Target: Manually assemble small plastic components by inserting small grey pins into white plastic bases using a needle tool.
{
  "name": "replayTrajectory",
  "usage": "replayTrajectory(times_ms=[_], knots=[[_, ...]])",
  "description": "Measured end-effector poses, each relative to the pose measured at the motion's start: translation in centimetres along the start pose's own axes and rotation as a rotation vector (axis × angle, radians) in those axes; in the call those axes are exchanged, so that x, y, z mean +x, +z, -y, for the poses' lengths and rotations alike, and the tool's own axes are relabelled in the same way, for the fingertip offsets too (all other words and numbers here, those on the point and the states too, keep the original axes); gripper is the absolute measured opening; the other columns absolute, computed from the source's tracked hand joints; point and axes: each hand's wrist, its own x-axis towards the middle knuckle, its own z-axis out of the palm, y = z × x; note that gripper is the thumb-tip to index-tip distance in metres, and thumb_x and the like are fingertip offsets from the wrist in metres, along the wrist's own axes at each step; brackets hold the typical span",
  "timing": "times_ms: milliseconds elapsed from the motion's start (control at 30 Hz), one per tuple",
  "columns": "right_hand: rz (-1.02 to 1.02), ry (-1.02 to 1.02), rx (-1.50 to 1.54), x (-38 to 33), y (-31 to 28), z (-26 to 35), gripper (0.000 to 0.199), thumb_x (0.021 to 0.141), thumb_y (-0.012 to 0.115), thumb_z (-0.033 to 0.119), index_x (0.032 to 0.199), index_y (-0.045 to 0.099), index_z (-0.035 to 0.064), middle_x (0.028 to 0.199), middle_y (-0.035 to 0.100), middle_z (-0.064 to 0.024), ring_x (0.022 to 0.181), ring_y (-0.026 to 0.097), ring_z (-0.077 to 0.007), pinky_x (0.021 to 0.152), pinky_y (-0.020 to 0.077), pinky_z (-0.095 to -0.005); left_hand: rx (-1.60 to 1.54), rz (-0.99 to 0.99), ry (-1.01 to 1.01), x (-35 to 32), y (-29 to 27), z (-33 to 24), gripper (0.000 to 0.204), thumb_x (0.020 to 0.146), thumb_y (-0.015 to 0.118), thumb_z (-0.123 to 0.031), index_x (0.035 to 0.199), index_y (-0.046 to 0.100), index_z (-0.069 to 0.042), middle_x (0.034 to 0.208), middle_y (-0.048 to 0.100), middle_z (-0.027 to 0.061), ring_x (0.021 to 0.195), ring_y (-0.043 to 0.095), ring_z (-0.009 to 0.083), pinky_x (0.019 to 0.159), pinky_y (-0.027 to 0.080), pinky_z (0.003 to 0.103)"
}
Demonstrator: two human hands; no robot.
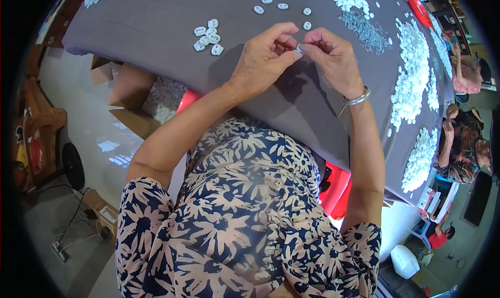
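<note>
Above the grey-covered table, my left hand and my right hand meet, thumbs and forefingers pinched together. A small white plastic piece shows between the fingertips, mostly hidden by them. Just beyond the hands lie several loose white oval pieces, some with dark spots like holes. To the left of my left hand sits a small cluster of thicker white oval pieces with two dark holes.
At right spread heaps of white pieces and a pile of small grey metal parts. A red tray lies beyond. Below the table's left edge stands an open cardboard box of pale pieces. Other people sit along the right side.
</note>
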Motion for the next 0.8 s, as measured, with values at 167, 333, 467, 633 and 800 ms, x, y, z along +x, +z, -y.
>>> replayTrajectory(times_ms=[167, 333, 467, 633, 800], knots=[[-0.014, -0.032, 0.098, -1.7, 1.1, 0.1, 0.009, 0.090, 0.061, 0.006, 0.095, 0.061, -0.0010, 0.084, 0.063, 0.0009, 0.074, 0.055, -0.0040, 0.066, 0.0454, -0.0186, 0.068, 0.069, -0.022, -0.3, 0.1, 0.0, 0.042, 0.084, 0.066, 0.000, 0.123, 0.050, -0.006, 0.092, 0.061, 0.0014, 0.079, 0.057, 0.0055, 0.070, 0.047, 0.019], [-0.086, -0.022, 0.238, -2.3, 1.9, 0.0, 0.008, 0.090, 0.061, 0.007, 0.094, 0.061, -0.0001, 0.084, 0.062, 0.0017, 0.075, 0.056, -0.0037, 0.067, 0.0454, -0.0184, -0.067, 0.004, -0.021, -0.2, 0.2, 0.6, 0.038, 0.080, 0.068, 0.000, 0.116, 0.053, -0.004, 0.084, 0.062, 0.0028, 0.072, 0.057, 0.0063, 0.066, 0.048, 0.021], [-0.069, 0.012, 0.297, -2.6, 1.7, -0.7, 0.007, 0.091, 0.060, 0.006, 0.094, 0.061, 0.0007, 0.083, 0.061, 0.0022, 0.075, 0.056, -0.0039, 0.067, 0.0452, -0.0182, -0.149, -0.006, -0.027, -0.3, 0.4, 0.1, 0.038, 0.081, 0.067, 0.001, 0.115, 0.053, -0.003, 0.085, 0.063, 0.0031, 0.074, 0.058, 0.0061, 0.067, 0.048, 0.020], [-0.116, 0.016, 0.266, -2.8, 2.2, -0.8, 0.006, 0.090, 0.058, 0.005, 0.094, 0.061, 0.0003, 0.083, 0.061, 0.0021, 0.075, 0.057, -0.0041, 0.067, 0.0454, -0.0182, -0.073, 0.015, -0.017, -0.2, 0.2, 0.4, 0.038, 0.081, 0.065, 0.002, 0.117, 0.053, -0.003, 0.085, 0.063, 0.0021, 0.073, 0.057, 0.0053, 0.067, 0.047, 0.020], [-0.131, 0.025, 0.278, -2.9, 3.0, -1.1, 0.007, 0.090, 0.057, 0.005, 0.093, 0.060, 0.0000, 0.083, 0.061, 0.0022, 0.073, 0.056, -0.0037, 0.066, 0.0458, -0.0181, -0.086, 0.060, -0.041, -0.1, -0.6, 0.5, 0.036, 0.082, 0.065, 0.000, 0.117, 0.055, -0.002, 0.083, 0.063, 0.0006, 0.070, 0.054, 0.0035, 0.062, 0.046, 0.019]])
